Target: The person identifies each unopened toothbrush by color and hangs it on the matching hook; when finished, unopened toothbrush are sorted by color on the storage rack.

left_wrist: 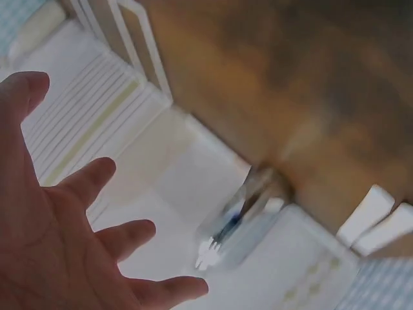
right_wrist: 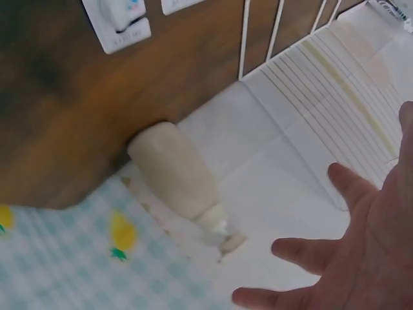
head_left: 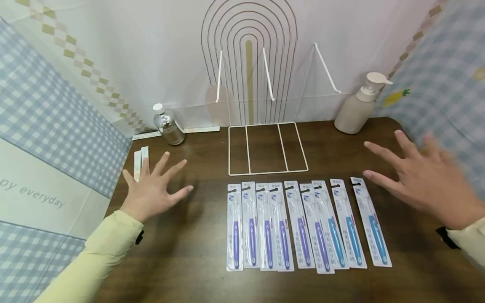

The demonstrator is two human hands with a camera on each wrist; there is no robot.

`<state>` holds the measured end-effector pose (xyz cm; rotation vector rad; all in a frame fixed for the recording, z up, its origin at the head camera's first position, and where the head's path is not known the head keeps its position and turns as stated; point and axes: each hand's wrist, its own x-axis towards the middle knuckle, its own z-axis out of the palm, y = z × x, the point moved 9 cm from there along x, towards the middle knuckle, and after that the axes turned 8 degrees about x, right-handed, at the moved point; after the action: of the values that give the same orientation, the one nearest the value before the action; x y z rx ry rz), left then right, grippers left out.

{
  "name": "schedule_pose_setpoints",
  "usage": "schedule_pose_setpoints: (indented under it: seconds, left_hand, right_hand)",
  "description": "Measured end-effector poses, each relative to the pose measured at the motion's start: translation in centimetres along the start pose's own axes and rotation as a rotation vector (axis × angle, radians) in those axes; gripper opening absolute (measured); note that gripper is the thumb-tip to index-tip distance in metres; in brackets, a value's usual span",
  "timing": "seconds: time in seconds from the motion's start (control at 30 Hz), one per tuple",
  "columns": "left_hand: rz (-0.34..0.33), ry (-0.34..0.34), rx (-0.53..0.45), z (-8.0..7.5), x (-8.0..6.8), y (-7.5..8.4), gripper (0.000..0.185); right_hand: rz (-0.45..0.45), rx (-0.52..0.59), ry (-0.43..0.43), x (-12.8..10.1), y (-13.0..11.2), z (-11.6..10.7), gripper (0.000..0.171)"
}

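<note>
Nine packaged toothbrushes (head_left: 303,225) are laid untouched before the wire rack (head_left: 265,147), which is seen unfilled; left hand (head_left: 153,189) and right hand (head_left: 420,179) are held spread, gripping nothing.

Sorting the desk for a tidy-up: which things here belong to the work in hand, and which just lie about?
In hand:
packaged toothbrushes
wire rack
left hand and right hand, open, holding nothing

Lying about:
pump bottle
silver bottle
two small white packets

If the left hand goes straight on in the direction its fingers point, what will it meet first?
Probably the small silver bottle at the back of the table. The left hand points up and slightly right, toward it, with bare wood between. Depth is unclear, so it may pass beside it.
</note>
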<state>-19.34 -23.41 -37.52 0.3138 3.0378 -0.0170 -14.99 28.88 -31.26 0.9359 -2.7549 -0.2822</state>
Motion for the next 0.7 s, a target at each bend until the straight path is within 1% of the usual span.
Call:
schedule_pose_setpoints:
  seconds: [0.03,0.07,0.1,0.13,0.2,0.23,0.27,0.3,0.33,0.4,0.5,0.57,0.67,0.7]
  left_hand:
    - [0.013,-0.016,0.0,0.8,0.2,0.2,0.085]
    - [0.028,-0.031,-0.003,1.6,0.3,0.4,0.085]
    - [0.04,-0.051,-0.017,2.5,0.5,0.6,0.085]
    - [0.052,-0.065,-0.035,3.4,0.7,0.9,0.085]
    - [0.077,-0.073,-0.085,4.7,1.5,1.5,0.083]
    - [0.09,-0.068,-0.115,5.3,2.0,1.9,0.082]
    - [0.104,-0.058,-0.146,5.7,2.6,2.3,0.081]
    - [0.116,-0.041,-0.18,6.0,3.3,2.7,0.079]
    - [0.13,-0.015,-0.211,6.1,4.0,3.0,0.078]
    - [0.156,0.041,-0.274,6.3,5.5,3.8,0.075]
    - [0.178,0.105,-0.391,6.7,7.7,4.8,0.068]
    - [0.176,0.114,-0.466,7.1,9.0,5.2,0.064]
    - [0.153,0.091,-0.571,7.8,10.5,5.8,0.06]
    - [0.148,0.084,-0.585,8.0,11.0,5.9,0.06]
  right_hand:
    - [-0.076,-0.012,0.01,-0.1,-0.4,0.5,0.092]
    - [-0.104,0.004,0.009,-0.2,-0.5,1.0,0.093]
    - [-0.101,0.062,-0.021,-0.3,-0.3,1.9,0.091]
    - [-0.038,0.163,-0.062,-0.2,0.3,3.0,0.081]
    - [0.095,0.398,-0.119,-0.6,1.6,5.2,0.066]
    - [0.181,0.523,-0.132,-0.9,2.4,6.3,0.063]
    - [0.271,0.636,-0.135,-1.4,3.1,7.4,0.072]
    - [0.313,0.726,-0.132,-1.9,3.6,8.4,0.072]
    - [0.332,0.787,-0.117,-2.5,4.0,9.3,0.072]
    - [0.361,0.848,-0.075,-3.6,4.7,10.8,0.073]
    - [0.385,0.853,-0.008,-5.4,5.4,12.5,0.072]
    - [0.394,0.845,0.013,-6.0,5.4,13.6,0.069]
    - [0.4,0.84,0.017,-6.5,5.2,14.7,0.061]
    - [0.401,0.844,0.008,-6.5,5.0,15.0,0.059]
